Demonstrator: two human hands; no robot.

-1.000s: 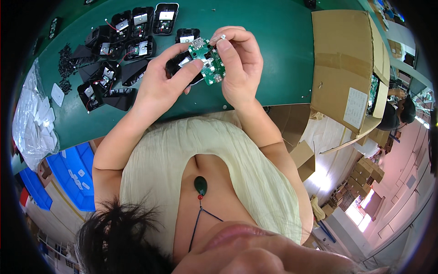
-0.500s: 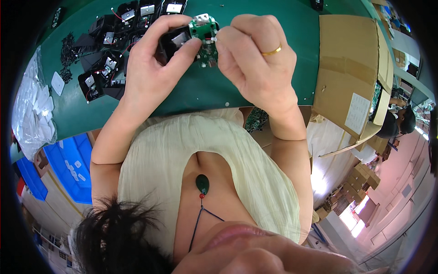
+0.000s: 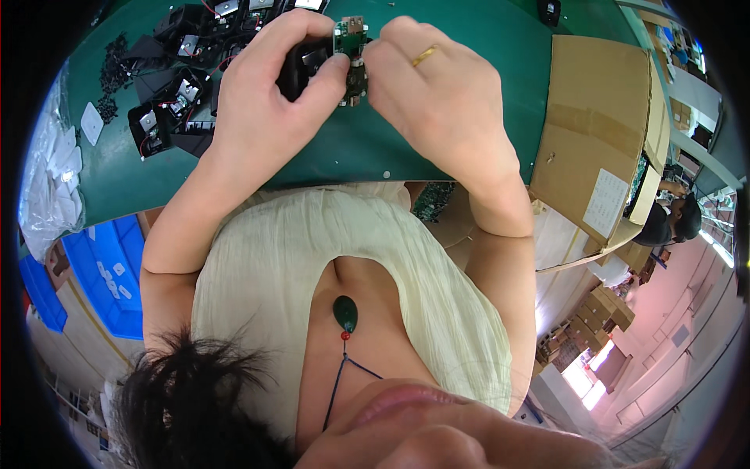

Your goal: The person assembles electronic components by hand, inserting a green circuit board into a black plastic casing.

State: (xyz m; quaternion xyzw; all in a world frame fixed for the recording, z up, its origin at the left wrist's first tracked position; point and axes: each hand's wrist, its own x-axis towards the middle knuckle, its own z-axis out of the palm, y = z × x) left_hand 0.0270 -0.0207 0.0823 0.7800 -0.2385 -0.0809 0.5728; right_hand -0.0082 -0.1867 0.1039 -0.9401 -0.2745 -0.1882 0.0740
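Over the green bench, my left hand (image 3: pixel 273 94) is wrapped round a black plastic housing (image 3: pixel 306 66), its thumb pressed on a green circuit board (image 3: pixel 351 39). The board stands on the housing's right side, tilted so that it looks narrow, with metal connectors at its top and bottom ends. At the board's right edge, my right hand (image 3: pixel 441 94) has its fingers curled and pinched, a gold ring on one of them. Its fingertips are partly hidden. To the left of my left hand lie several black housings (image 3: pixel 160 121) with silver parts and red wires.
A pile of small black parts (image 3: pixel 117 66) and a white square plate (image 3: pixel 92 123) lie on the green bench (image 3: pixel 281 176). A plastic bag of white pieces (image 3: pixel 55 180) is at the left edge. An open cardboard box (image 3: pixel 586 117) stands right; a blue bin (image 3: pixel 109 273) is below left.
The circuit board has turned from showing its broad face to a narrower one. My right hand has rolled over, showing more of its back. Both hands sit slightly higher in the view.
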